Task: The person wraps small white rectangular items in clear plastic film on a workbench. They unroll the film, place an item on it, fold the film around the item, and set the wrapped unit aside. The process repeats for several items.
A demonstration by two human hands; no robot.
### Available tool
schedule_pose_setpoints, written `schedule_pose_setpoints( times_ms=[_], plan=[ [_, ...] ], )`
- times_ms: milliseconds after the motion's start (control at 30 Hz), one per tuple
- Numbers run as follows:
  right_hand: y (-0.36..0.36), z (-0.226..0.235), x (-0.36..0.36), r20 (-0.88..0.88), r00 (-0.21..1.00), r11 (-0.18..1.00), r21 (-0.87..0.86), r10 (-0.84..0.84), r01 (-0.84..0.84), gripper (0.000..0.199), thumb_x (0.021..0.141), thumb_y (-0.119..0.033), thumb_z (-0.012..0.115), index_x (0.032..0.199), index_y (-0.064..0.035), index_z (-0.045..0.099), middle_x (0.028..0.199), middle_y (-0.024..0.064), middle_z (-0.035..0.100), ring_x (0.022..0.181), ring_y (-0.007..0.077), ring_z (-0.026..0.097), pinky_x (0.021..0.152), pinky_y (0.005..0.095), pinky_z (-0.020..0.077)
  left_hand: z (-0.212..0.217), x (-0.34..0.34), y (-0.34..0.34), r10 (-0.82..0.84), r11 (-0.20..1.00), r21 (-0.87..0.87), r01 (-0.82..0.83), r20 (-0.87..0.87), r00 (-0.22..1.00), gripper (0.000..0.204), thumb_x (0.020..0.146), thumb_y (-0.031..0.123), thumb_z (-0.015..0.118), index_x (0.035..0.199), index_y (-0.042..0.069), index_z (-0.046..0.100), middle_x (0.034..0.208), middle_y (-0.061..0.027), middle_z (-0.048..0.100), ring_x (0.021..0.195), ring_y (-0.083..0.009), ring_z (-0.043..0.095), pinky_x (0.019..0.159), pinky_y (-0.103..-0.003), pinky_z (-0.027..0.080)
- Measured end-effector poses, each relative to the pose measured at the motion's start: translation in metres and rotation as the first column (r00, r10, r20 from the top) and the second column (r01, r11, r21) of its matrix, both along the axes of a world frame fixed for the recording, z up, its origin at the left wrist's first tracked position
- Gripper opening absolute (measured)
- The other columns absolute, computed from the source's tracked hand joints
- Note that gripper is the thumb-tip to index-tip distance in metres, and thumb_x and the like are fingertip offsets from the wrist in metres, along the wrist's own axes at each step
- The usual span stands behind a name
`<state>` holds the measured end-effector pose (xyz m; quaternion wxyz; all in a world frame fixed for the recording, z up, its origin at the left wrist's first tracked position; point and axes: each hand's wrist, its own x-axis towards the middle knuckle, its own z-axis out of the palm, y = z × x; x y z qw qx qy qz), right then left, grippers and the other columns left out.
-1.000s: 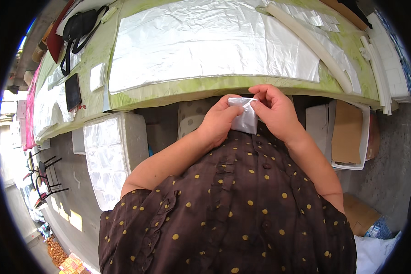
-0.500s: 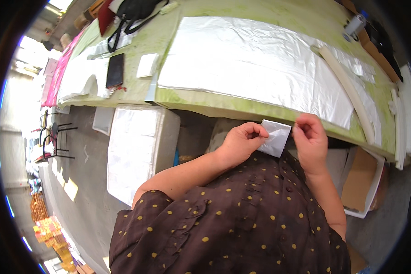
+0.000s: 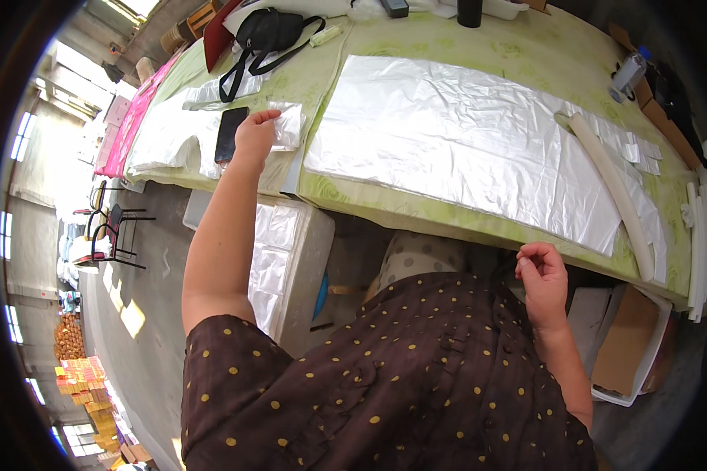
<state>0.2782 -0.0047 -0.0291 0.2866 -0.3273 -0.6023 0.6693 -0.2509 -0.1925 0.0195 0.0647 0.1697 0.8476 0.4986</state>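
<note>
Long desk (image 3: 479,55) with a green patterned cover, set in a bright hall with windows down the left side. Person seated at its near edge, brown dotted top.

Left hand (image 3: 253,135) stretched out over the desk's left part, fingers pinching a small clear plastic bag (image 3: 287,125) by its left edge; the bag lies flat against the cover. Just left of the hand, a black phone (image 3: 229,133) lying on a heap of clear plastic bags (image 3: 165,141). Further up, a black handbag (image 3: 265,33) with its strap trailing toward the hand.

Right hand (image 3: 540,273) low, below the near edge of the desk and close to the body, fingers curled loosely inward; nothing visible in it, though the palm side is turned away, so I cannot tell for certain.

Between the two hands, on top of the desk: a large clear plastic sheet (image 3: 463,141), spread flat and wrinkled. At its right end, a long white roll (image 3: 613,188) lying slantwise. More small plastic pieces (image 3: 636,149) just beyond the roll.

Under the desk, left of the knees: a white box (image 3: 287,259) stacked with plastic bags. To the right, a white crate (image 3: 628,345) holding cardboard. Folding chairs (image 3: 106,228) stand well off on the concrete floor, left.
</note>
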Motion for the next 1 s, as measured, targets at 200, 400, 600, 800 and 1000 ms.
schedule_pose_setpoints(
  times_ms=[200,400,600,800,1000],
  plan=[
    [0.002,-0.005,0.008,0.024,1.0,1.0,-0.014,0.0,0.0,0.016,0.097,0.003,0.061,0.111,-0.0029,0.064,0.098,0.0,0.064,0.083,0.0051,0.055,0.074,0.0206,0.0464,-0.027,-0.008,0.015,0.057,0.89,-0.386,-0.242,-0.434,0.899,0.037,0.094,0.027,0.062,0.124,0.005,0.069,0.129,-0.0161,0.066,0.117,-0.0278,0.062,0.101,-0.039,0.048],
    [0.003,0.001,0.019,0.039,0.998,0.999,0.011,-0.042,0.041,0.014,0.097,0.003,0.061,0.109,-0.0029,0.064,0.097,-0.0007,0.063,0.081,0.004,0.054,0.073,0.02,0.0453,-0.033,0.018,0.019,-0.056,0.83,-0.531,-0.169,-0.382,0.923,0.09,0.084,0.05,0.075,0.156,0.009,0.039,0.155,-0.019,0.046,0.144,-0.0339,0.044,0.119,-0.042,0.036],
    [0.066,0.026,0.038,0.046,0.926,0.506,0.847,-0.375,0.163,0.021,0.085,0.004,0.066,0.105,-0.0022,0.066,0.111,0.0147,0.066,0.104,0.0308,0.062,0.096,0.0386,0.0494,-0.063,-0.003,-0.001,-0.091,0.851,-0.459,-0.255,-0.608,0.789,0.099,0.082,0.049,0.079,0.161,0.013,0.031,0.163,-0.0196,0.034,0.153,-0.0367,0.028,0.123,-0.048,0.027],
    [0.171,0.029,0.1,0.416,0.581,0.346,0.909,-0.7,-0.234,0.051,0.084,-0.008,0.068,0.134,-0.0136,0.063,0.13,0.0179,0.061,0.122,0.0382,0.057,0.106,0.0475,0.0446,-0.017,0.069,0.06,-0.381,0.914,-0.357,0.19,-0.602,0.701,0.086,0.087,0.03,0.08,0.158,0.012,0.036,0.157,-0.021,0.042,0.147,-0.0445,0.033,0.121,-0.052,0.028],
    [0.16,0.064,0.103,0.638,0.622,0.637,0.721,-0.453,-0.275,0.055,0.085,-0.01,0.065,0.14,-0.0142,0.059,0.122,0.0182,0.06,0.113,0.0373,0.06,0.099,0.0413,0.0503,-0.015,0.189,0.131,-0.691,0.713,-0.241,0.658,-0.394,0.606,0.079,0.085,0.021,0.082,0.152,0.006,0.043,0.152,-0.0231,0.047,0.146,-0.0453,0.035,0.12,-0.05,0.031]
  ],
)
